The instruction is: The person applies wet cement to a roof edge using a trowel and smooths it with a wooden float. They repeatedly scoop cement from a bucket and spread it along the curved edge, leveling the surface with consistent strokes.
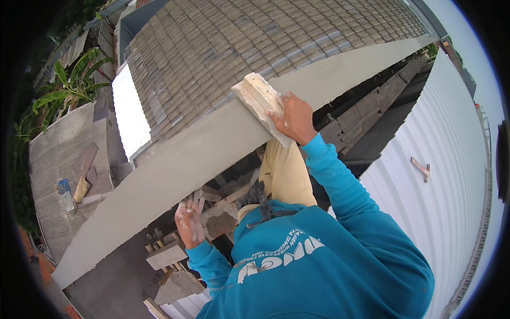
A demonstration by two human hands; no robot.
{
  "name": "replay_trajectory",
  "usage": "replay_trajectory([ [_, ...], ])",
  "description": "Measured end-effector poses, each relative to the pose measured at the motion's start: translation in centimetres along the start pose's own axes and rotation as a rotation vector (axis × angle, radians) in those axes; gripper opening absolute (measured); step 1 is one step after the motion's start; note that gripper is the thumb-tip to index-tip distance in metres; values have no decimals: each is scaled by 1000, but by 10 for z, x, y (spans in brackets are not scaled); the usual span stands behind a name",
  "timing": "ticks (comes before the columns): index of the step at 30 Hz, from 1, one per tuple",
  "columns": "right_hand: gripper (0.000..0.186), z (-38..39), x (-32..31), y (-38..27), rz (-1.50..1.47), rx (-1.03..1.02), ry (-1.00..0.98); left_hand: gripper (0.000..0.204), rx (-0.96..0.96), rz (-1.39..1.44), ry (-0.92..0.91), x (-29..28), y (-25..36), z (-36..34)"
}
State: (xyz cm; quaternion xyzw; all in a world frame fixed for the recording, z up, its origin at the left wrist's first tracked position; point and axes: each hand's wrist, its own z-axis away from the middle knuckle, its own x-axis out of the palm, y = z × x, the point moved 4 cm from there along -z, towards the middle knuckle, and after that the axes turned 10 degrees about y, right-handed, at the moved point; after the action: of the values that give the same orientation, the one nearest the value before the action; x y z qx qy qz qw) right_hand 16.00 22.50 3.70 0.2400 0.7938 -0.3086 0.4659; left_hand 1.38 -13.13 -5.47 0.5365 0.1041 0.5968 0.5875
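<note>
In my right hand (294,118) is a plaster-smeared wooden float (258,97), gripped by its handle with my fingers wrapped round it. Its flat side rests on the smooth grey plastered wall top (207,149), a long strip that bends across the view. My left hand (191,218) is at the near edge of that strip, with whitish plaster on it. Its fingers are stretched out and it holds nothing; whether the fingertips touch the edge is hard to tell.
Beyond the strip rises a tiled roof (255,37). At right, a tool with a crosspiece (421,169) lies on white corrugated roofing (451,133). Boards (84,173) and a blue-and-white object (66,194) lie on a lower roof at left. Dark gaps and timber beams (366,106) run below the strip.
</note>
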Motion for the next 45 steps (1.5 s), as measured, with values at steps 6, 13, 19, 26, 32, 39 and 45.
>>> replay_trajectory([
  [6, 44, 42, 13, -112, -247, -123, -93, 65, -21, -16, -25, -3, -1, -3],
  [13, 41, 46, 12, -115, -274, -206, -60, 57, -6, 68, 5, 1, 2, 0],
  [19, 38, -10, -9, 45, 20, -48, 106, 24, -9, 71, 36, 6, 6, 4],
  [26, 40, -59, -41, 248, 342, 176, 164, 19, -109, 56, 148, 8, 8, 1],
  [32, 43, -105, -55, 387, 520, 268, 169, 20, -90, -82, 124, 2, 15, 6],
  [39, 53, -125, -84, 484, 427, 559, 110, 26, -115, -114, 247, 1, 21, 8],
  [45, 52, -97, -59, 361, 283, 360, 88, 21, -158, -249, 120, 4, 22, 4],
])
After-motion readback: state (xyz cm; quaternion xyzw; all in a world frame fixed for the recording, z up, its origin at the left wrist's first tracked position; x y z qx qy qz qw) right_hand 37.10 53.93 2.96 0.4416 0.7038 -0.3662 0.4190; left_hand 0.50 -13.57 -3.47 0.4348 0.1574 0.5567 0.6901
